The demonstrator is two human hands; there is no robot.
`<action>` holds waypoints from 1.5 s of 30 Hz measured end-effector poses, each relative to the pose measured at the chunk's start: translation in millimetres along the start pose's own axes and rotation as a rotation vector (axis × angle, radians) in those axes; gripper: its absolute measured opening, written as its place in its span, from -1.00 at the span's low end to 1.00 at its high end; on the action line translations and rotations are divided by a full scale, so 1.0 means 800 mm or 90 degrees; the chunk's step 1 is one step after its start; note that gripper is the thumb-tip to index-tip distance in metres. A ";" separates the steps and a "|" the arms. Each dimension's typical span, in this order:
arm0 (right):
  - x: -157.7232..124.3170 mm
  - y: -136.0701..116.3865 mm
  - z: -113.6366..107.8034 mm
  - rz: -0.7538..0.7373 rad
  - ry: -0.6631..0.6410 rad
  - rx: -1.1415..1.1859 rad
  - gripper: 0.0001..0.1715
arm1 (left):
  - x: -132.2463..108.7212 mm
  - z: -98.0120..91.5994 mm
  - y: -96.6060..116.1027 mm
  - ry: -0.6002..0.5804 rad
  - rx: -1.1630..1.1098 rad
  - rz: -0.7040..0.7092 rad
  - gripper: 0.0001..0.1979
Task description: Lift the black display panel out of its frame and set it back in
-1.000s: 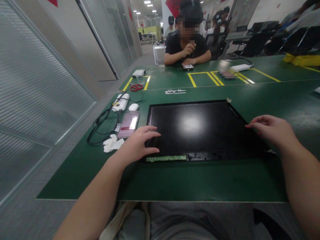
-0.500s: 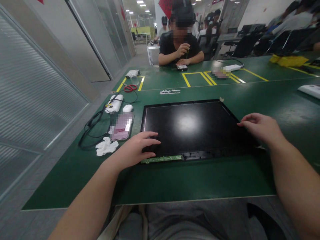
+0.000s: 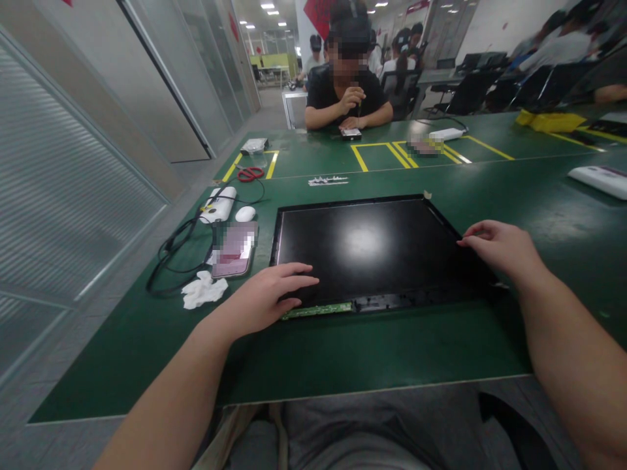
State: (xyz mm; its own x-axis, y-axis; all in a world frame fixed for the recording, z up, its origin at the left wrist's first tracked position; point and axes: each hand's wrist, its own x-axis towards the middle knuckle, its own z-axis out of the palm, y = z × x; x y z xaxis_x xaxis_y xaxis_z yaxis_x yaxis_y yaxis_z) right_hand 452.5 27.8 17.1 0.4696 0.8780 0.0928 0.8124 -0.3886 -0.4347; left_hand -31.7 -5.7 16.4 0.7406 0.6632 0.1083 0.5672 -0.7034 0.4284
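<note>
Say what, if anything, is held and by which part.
Left hand: nothing, open over the black panel. Right hand: pinched at the panel's right edge; whether it actually grips it cannot be told.

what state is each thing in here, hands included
black rectangular display panel, lying flat
narrow green circuit board, exposed
white paper tissue, crumpled
black cable, loosely coiled
rectangular phone with pinkish screen, face up
red-handled scissors, lying down; blades unclear
left hand, open, fingers spread over panel's left end
right hand, fingers bunched at panel's right edge; grip unclear
</note>
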 end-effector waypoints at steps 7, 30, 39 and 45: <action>0.001 0.006 0.006 0.041 -0.012 0.110 -0.77 | 0.003 -0.002 0.001 0.023 -0.026 -0.035 -0.57; 0.013 0.018 0.019 0.005 -0.056 0.090 -0.55 | 0.006 0.013 -0.019 0.052 0.159 -0.341 -0.51; 0.024 0.027 0.027 -0.093 -0.084 -0.013 -0.56 | 0.005 0.018 -0.026 0.061 0.176 -0.314 -0.47; 0.028 0.033 0.032 -0.123 -0.075 -0.055 -0.53 | 0.007 0.018 -0.033 0.089 0.174 -0.311 -0.47</action>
State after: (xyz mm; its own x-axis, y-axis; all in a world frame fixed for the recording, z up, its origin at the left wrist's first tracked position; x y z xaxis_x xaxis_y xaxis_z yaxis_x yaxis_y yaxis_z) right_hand 475.6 44.1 -15.5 0.2632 0.9630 0.0586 0.9121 -0.2285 -0.3404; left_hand -37.6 13.0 -7.7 0.3255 0.9420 0.0822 0.9177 -0.3357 0.2126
